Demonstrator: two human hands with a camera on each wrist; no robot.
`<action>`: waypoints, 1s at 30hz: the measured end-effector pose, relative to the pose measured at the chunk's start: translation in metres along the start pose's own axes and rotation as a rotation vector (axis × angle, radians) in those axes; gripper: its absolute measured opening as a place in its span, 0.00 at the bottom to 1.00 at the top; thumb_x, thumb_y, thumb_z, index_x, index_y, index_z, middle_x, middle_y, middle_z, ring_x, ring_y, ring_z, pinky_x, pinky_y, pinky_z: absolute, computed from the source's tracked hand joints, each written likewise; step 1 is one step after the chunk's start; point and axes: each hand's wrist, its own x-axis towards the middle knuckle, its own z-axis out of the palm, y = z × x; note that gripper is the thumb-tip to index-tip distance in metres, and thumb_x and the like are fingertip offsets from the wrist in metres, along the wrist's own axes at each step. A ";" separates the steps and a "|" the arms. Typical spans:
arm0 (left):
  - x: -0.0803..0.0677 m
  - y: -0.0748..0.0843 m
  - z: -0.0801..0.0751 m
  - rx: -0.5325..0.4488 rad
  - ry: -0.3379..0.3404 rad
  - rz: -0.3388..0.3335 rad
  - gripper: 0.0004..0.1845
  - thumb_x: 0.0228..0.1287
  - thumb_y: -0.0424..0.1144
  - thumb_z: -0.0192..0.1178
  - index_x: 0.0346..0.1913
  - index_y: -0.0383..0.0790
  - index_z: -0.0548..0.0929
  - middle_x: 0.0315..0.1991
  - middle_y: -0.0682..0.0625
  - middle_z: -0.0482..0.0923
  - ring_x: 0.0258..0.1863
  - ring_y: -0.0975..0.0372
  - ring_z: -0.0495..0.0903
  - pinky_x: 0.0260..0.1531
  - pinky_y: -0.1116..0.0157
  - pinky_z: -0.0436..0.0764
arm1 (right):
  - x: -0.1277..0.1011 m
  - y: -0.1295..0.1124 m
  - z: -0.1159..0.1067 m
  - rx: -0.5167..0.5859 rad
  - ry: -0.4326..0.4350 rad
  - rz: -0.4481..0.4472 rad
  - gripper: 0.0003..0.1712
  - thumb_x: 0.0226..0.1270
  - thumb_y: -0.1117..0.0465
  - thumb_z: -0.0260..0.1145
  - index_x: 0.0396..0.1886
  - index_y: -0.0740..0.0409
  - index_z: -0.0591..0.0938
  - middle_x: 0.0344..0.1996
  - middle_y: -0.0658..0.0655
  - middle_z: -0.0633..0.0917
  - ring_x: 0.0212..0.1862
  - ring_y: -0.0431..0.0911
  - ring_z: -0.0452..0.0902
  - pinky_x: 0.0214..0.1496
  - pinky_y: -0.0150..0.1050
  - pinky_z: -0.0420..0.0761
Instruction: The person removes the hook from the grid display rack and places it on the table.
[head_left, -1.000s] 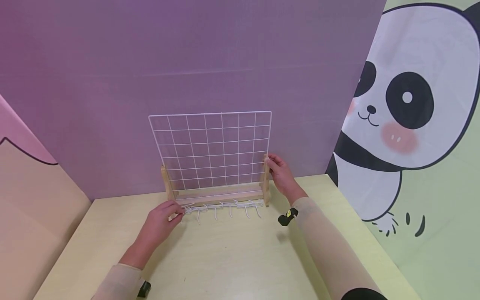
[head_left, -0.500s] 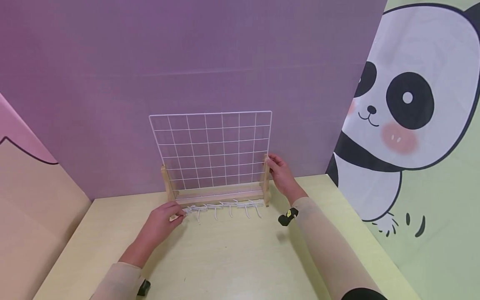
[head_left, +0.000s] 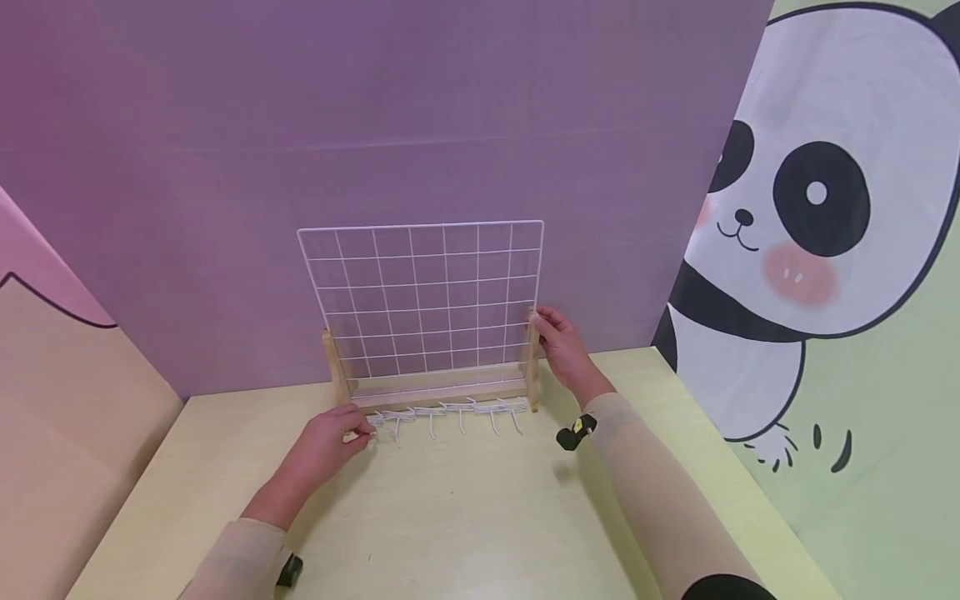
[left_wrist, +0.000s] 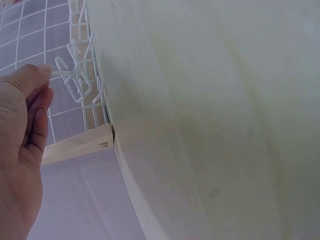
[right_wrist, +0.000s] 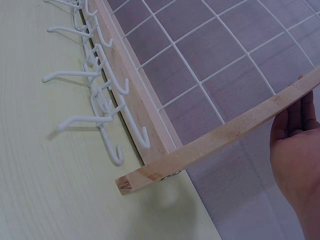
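Observation:
A white wire grid panel (head_left: pixel 408 226) stands upright in a wooden stand (head_left: pixel 442 392) at the back of the table. Along the stand's foot lies a row of white wire hooks (head_left: pixel 495 421), their prongs pointing toward me. At the row's left end my left hand (head_left: pixel 322 446) pinches one white hook (left_wrist: pixel 62 73) between thumb and forefinger. My right hand (head_left: pixel 567 354) grips the upper part of the stand's right post (right_wrist: pixel 215 135), thumb in front. Its fingers (right_wrist: pixel 295 117) are partly hidden by the post in the right wrist view.
The pale wooden table (head_left: pixel 465 517) reaches forward from the stand. Close behind the panel rises a purple wall (head_left: pixel 420 100). A wall with a panda picture (head_left: pixel 810 250) borders the right side, and a beige wall (head_left: pixel 67 433) the left.
My left hand has shifted slightly toward me and to the right at the row's left end. The right hand, panel and stand stay where they were.

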 end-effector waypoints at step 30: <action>0.005 -0.006 0.007 -0.145 -0.162 -0.161 0.10 0.67 0.26 0.76 0.38 0.46 0.90 0.38 0.59 0.83 0.41 0.61 0.84 0.45 0.58 0.89 | 0.003 0.003 -0.001 0.014 -0.003 0.015 0.15 0.88 0.67 0.60 0.45 0.41 0.86 0.44 0.46 0.85 0.50 0.42 0.79 0.58 0.34 0.78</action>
